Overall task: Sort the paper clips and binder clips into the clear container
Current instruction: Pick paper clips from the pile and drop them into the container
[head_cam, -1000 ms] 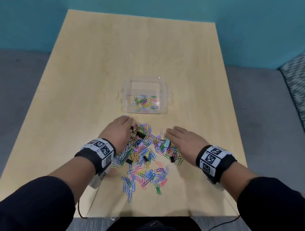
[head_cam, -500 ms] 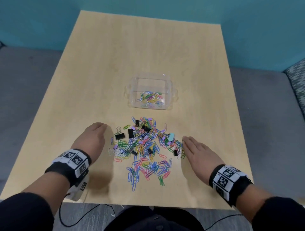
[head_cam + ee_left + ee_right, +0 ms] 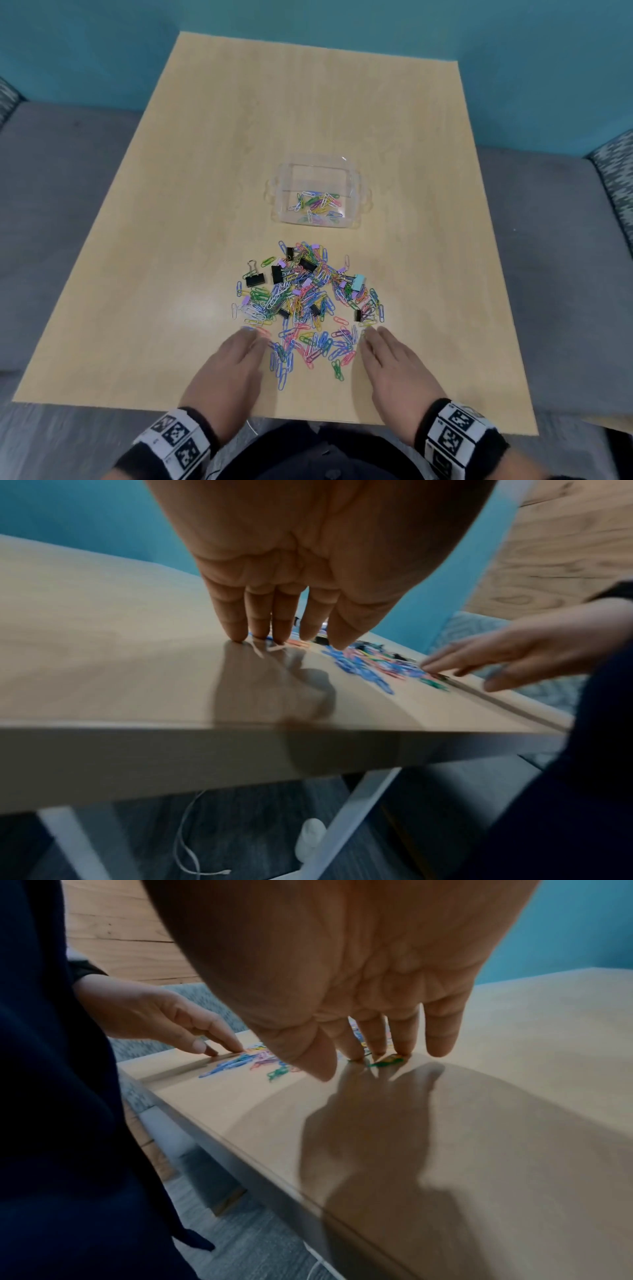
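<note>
A heap of coloured paper clips mixed with black, lilac and light-blue binder clips lies on the wooden table. Beyond it stands the clear container with several paper clips inside. My left hand lies flat at the heap's near left edge, its straight fingertips touching the table and the nearest clips. At the near right edge my right hand is flat too, fingertips on the table among the clips. Neither hand holds anything.
The table's near edge runs just behind both wrists. Grey floor surrounds the table, with a teal wall behind. A white cable and white table legs show under the table in the left wrist view.
Both hands have drawn back from the heap's sides toward me and now lie at its near edge, closer together. The heap is uncovered.
</note>
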